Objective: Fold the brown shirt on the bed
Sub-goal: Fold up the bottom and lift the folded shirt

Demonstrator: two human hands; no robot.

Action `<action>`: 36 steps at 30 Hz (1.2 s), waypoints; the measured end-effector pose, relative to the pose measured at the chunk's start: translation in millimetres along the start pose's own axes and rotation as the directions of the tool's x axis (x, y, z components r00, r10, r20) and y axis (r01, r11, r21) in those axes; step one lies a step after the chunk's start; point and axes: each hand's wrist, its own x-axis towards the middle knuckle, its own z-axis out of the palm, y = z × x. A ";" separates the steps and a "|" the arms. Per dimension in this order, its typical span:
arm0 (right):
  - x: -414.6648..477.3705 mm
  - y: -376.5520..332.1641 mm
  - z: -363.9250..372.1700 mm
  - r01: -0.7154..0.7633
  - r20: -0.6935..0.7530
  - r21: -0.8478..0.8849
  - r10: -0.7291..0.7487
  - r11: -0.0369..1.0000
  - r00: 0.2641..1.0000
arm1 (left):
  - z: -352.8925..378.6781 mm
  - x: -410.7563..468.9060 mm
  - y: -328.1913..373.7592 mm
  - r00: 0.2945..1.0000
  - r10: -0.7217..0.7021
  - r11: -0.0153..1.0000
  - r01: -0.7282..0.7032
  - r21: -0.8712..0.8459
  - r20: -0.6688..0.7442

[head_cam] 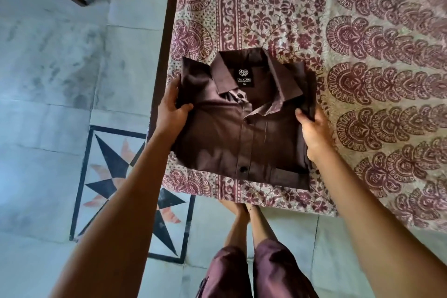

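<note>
**Bedsheet corner: squaring the folded shirt**

Brown shirt (242, 133) lies folded, front up, on the printed bedsheet (362, 55) near the bed's corner. Left hand (171, 109) and right hand (312, 128) each grip a side edge, thumbs on top. Align both edges parallel, then press flat. Fingers beneath the cloth are hidden, and so are the tucked sleeves.

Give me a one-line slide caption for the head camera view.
The left hand and right hand hold the folded brown shirt by its sides on the patterned bedsheet.
</note>
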 end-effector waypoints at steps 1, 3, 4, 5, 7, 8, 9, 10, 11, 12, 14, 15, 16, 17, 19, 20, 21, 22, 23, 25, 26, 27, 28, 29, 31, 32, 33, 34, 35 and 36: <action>-1.7 3.6 1.7 0.018 -0.033 -0.041 -0.019 0.999 0.999 | -0.4 -4.0 -1.5 1.000 0.025 0.995 -0.023 0.101 -0.015; -11.1 6.0 0.3 0.029 -0.091 -0.098 -0.038 0.995 0.995 | -3.8 -20.3 -2.4 0.997 -0.013 0.984 0.027 0.174 -0.077; -16.9 7.2 -1.7 0.035 -0.128 -0.104 -0.049 0.994 0.991 | -7.7 -28.8 -4.6 0.993 -0.057 0.985 0.073 0.157 -0.102; -25.3 5.9 -5.0 0.052 -0.172 -0.120 -0.072 0.991 0.982 | -13.7 -39.4 -4.8 0.989 -0.094 0.988 0.106 0.112 -0.113; -45.4 9.6 -12.3 0.070 -0.232 -0.175 -0.111 0.982 0.966 | -25.5 -63.3 -6.6 0.986 -0.137 0.991 0.136 -0.017 -0.091; -56.5 12.9 -15.9 0.061 -0.244 -0.201 -0.110 0.978 0.964 | -28.5 -76.5 -9.1 0.985 -0.160 0.985 0.155 -0.071 -0.065; -67.0 17.7 -18.2 0.037 -0.252 -0.228 -0.096 0.973 0.963 | -28.8 -89.4 -11.4 0.984 -0.177 0.979 0.172 -0.110 -0.031; -76.9 23.1 -20.7 0.018 -0.258 -0.246 -0.083 0.969 0.963 | -27.2 -102.9 -13.1 0.982 -0.190 0.973 0.188 -0.136 0.001; -85.8 27.9 -22.9 0.000 -0.251 -0.263 -0.068 0.965 0.966 | -23.7 -114.7 -13.7 0.979 -0.203 0.966 0.205 -0.158 0.030; -92.3 32.4 -23.9 -0.013 -0.234 -0.282 -0.056 0.959 0.971 | -19.4 -123.7 -14.2 0.977 -0.205 0.961 0.211 -0.179 0.051; -98.5 38.4 -22.5 -0.061 -0.177 -0.350 -0.002 0.935 0.984 | -10.5 -129.8 -14.3 0.979 -0.195 0.964 0.202 -0.174 0.058; -99.6 39.3 -22.0 -0.078 -0.159 -0.379 0.018 0.922 0.987 | -6.4 -128.9 -14.5 0.981 -0.189 0.968 0.194 -0.157 0.047; -99.7 37.8 -21.5 -0.078 -0.150 -0.391 0.020 0.917 0.988 | -2.5 -127.3 -14.8 0.982 -0.187 0.971 0.189 -0.142 0.027; -100.0 35.7 -21.2 -0.067 -0.150 -0.386 0.009 0.920 0.989 | 1.1 -126.9 -13.3 0.982 -0.189 0.970 0.186 -0.156 -0.006; -102.1 31.6 -19.7 -0.036 -0.164 -0.355 -0.024 0.934 0.986 | 4.4 -128.8 -15.7 0.971 -0.226 0.942 0.196 -0.272 -0.080; -104.9 32.2 -19.6 -0.025 -0.162 -0.357 -0.036 0.934 0.986 | 4.6 -132.3 -19.6 0.959 -0.267 0.911 0.218 -0.351 -0.096; -108.8 35.5 -19.5 -0.013 -0.152 -0.375 -0.047 0.927 0.987 | 4.6 -136.8 -25.1 0.943 -0.320 0.871 0.257 -0.419 -0.087; -113.6 40.8 -20.3 0.004 -0.137 -0.403 -0.065 0.915 0.988 | 5.6 -142.1 -30.9 0.923 -0.380 0.832 0.310 -0.460 -0.065; -117.7 47.5 -21.2 0.021 -0.124 -0.429 -0.082 0.903 0.989 | 7.4 -146.7 -37.2 0.898 -0.436 0.812 0.366 -0.455 -0.057; -121.1 60.8 -24.0 0.054 -0.101 -0.474 -0.115 0.879 0.988 | 10.8 -147.6 -49.4 0.859 -0.497 0.841 0.440 -0.316 -0.126; -120.5 62.8 -25.5 0.055 -0.097 -0.498 -0.118 0.865 0.988 | 12.1 -145.4 -51.9 0.848 -0.503 0.855 0.461 -0.236 -0.167; -117.8 63.4 -27.6 0.052 -0.095 -0.530 -0.120 0.846 0.988 | 13.2 -141.4 -52.7 0.838 -0.507 0.860 0.477 -0.181 -0.200; -115.6 62.6 -29.2 0.057 -0.096 -0.564 -0.133 0.824 0.986 | 14.4 -137.3 -52.4 0.824 -0.517 0.856 0.492 -0.161 -0.231; -113.7 61.7 -31.4 0.065 -0.109 -0.596 -0.161 0.800 0.981 | 16.2 -134.9 -49.2 0.809 -0.522 0.853 0.495 -0.165 -0.271; -111.9 58.0 -32.5 0.050 -0.189 -0.609 -0.206 0.792 0.960 | 19.8 -135.7 -41.8 0.775 -0.488 0.873 0.446 -0.199 -0.402; -111.5 55.9 -31.3 0.039 -0.233 -0.585 -0.214 0.810 0.949 | 20.2 -136.7 -37.1 0.744 -0.442 0.895 0.401 -0.194 -0.501; -110.5 53.7 -29.3 0.047 -0.257 -0.558 -0.227 0.828 0.939 | 19.0 -136.2 -33.4 0.710 -0.381 0.921 0.346 -0.178 -0.593; -108.4 49.8 -26.3 0.054 -0.266 -0.527 -0.225 0.848 0.937 | 16.7 -134.0 -30.7 0.695 -0.308 0.948 0.281 -0.149 -0.650; -103.9 47.9 -22.7 0.076 -0.260 -0.509 -0.237 0.857 0.936 | 15.2 -129.9 -28.3 0.720 -0.244 0.968 0.220 -0.121 -0.649; -98.8 42.8 -18.7 0.090 -0.248 -0.489 -0.237 0.868 0.939 | 14.5 -124.2 -25.7 0.780 -0.189 0.981 0.174 -0.084 -0.596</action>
